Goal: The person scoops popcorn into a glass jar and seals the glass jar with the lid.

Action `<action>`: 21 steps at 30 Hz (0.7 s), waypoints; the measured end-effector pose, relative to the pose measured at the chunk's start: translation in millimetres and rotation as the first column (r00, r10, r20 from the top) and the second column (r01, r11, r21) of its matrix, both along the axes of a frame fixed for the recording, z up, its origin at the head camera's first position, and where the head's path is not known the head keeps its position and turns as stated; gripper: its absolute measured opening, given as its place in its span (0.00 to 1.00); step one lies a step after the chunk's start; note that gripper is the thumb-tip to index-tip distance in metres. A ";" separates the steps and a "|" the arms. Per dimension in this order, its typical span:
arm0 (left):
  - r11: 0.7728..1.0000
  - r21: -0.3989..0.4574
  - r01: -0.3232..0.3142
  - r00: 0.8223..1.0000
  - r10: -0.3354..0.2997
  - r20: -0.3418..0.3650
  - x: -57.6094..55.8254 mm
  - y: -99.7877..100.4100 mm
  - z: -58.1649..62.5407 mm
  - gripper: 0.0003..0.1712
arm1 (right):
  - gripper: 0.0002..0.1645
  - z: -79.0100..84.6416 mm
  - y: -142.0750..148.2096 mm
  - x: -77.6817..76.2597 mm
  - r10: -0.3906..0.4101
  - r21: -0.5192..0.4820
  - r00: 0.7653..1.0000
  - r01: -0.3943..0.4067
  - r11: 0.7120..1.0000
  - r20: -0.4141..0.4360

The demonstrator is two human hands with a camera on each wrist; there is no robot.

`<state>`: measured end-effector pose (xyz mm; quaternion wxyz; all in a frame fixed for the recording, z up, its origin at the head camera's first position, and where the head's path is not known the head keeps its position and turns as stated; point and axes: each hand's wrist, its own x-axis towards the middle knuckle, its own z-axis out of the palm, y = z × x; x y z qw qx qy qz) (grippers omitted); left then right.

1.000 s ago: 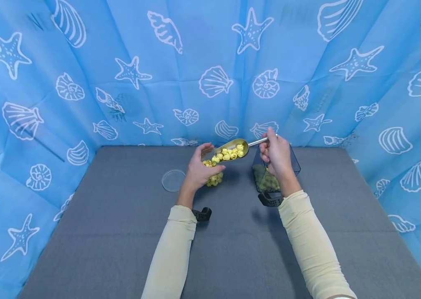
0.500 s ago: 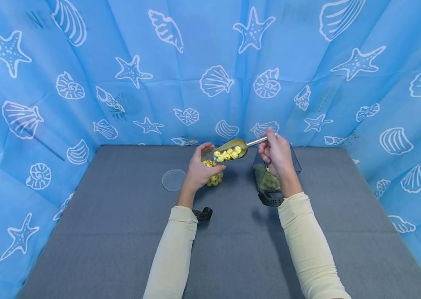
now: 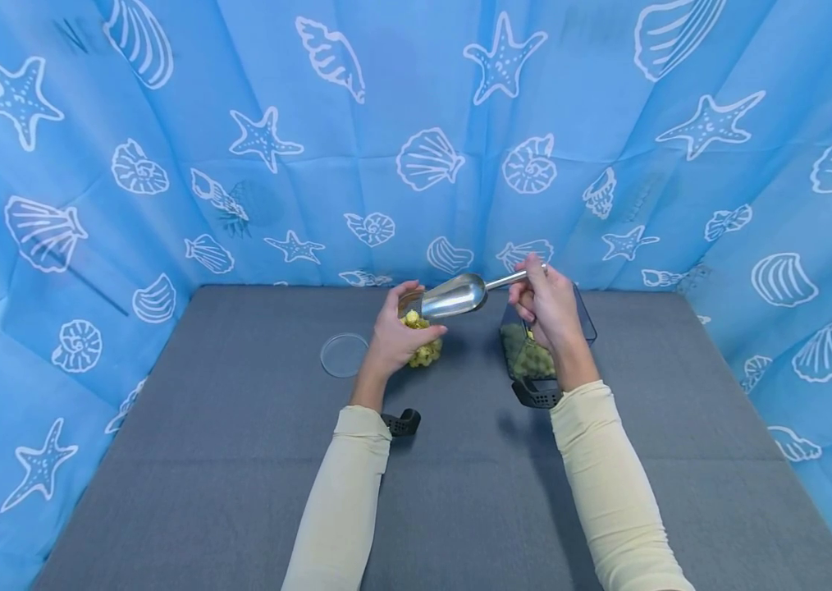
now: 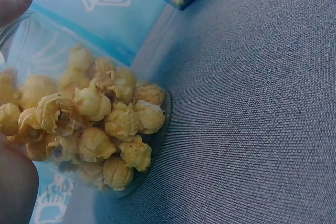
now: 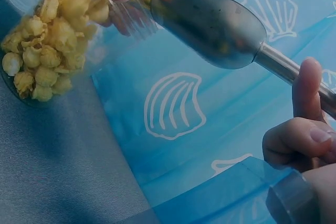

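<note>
In the head view my left hand (image 3: 390,338) holds a clear jar (image 4: 50,40), fingers and thumb around its upper part. Yellow popcorn (image 4: 94,129) fills the lower part of the jar, which tilts on the table in the left wrist view. My right hand (image 3: 553,310) grips the handle of a metal scoop (image 3: 456,296). The scoop is turned over, its rounded back upward and its front end at the jar's mouth. Whether any popcorn is left under it is hidden.
A clear bluish tub (image 3: 588,324) with more popcorn stands below my right hand, partly hidden by it. Left of the jar lies a round transparent lid (image 3: 344,355). A blue curtain (image 3: 372,98) with shells rises behind the grey table (image 3: 239,492).
The scoop has rolled from upright, with popcorn showing in it, to bottom up. Popcorn has slid out toward the jar. My left hand stays in place on the jar.
</note>
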<state>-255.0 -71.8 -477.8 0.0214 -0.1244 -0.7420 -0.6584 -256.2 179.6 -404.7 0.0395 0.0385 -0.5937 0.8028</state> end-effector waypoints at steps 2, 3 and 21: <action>1.000 -0.006 -0.002 1.000 0.002 0.004 -0.2 -0.1 0.2 0.49 | 0.20 -0.1 0.2 0.0 -0.002 0.008 1.000 0.002 1.000 -0.001; 1.000 -0.009 -0.003 1.000 0.003 0.004 -0.3 -0.1 0.1 0.50 | 0.20 -0.2 0.3 0.0 -0.002 0.013 1.000 0.002 1.000 -0.002; 0.998 -0.066 0.008 0.999 -0.006 0.036 1.8 -0.7 5.4 0.53 | 0.23 3.7 3.2 1.1 -0.021 -0.038 0.997 0.024 0.999 0.074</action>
